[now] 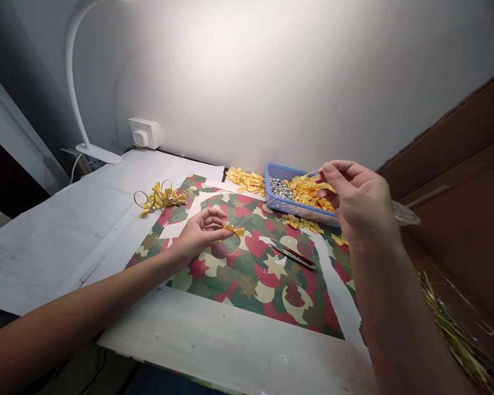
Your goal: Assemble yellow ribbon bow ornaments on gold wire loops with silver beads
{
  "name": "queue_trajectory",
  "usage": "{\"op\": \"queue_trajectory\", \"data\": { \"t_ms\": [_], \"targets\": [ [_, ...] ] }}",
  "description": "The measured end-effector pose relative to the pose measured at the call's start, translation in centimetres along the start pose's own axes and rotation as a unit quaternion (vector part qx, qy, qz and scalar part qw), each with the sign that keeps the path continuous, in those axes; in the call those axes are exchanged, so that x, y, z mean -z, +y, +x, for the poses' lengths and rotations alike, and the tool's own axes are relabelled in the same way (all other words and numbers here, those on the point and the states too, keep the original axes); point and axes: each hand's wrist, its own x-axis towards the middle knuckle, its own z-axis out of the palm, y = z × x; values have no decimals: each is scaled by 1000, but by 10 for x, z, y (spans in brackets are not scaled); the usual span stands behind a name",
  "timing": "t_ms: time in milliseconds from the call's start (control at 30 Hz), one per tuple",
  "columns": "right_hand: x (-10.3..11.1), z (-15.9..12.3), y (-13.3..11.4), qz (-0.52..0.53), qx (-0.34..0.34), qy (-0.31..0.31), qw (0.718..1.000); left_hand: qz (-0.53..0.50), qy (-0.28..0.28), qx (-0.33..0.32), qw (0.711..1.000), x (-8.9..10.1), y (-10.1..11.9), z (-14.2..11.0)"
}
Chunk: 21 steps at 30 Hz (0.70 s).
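Note:
My left hand (201, 231) rests low over the patterned paper (267, 280) and pinches a small yellow ribbon bow (235, 230) between thumb and fingers. A thin gold thread (271, 200) runs from the bow up to my right hand (356, 200), which is raised in front of the blue basket (271, 204) and pinches the thread's upper end. The basket holds yellow bows (308, 192) and small silver beads (280, 188).
Small snips with red handles (293, 254) lie on the paper right of my left hand. Finished bows on gold loops (160, 198) lie at the left, loose yellow bows (245, 180) behind. A white lamp base (99, 153), a wall socket (143, 133), and gold tinsel (456, 334) border the work area.

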Motion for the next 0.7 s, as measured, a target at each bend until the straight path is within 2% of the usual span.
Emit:
{"op": "queue_trajectory", "data": {
  "t_ms": [700],
  "targets": [
    [-1, -6, -7, 18, 61, 31, 997, -3, 1, -8, 1000, 0, -1, 1]
  ]
}}
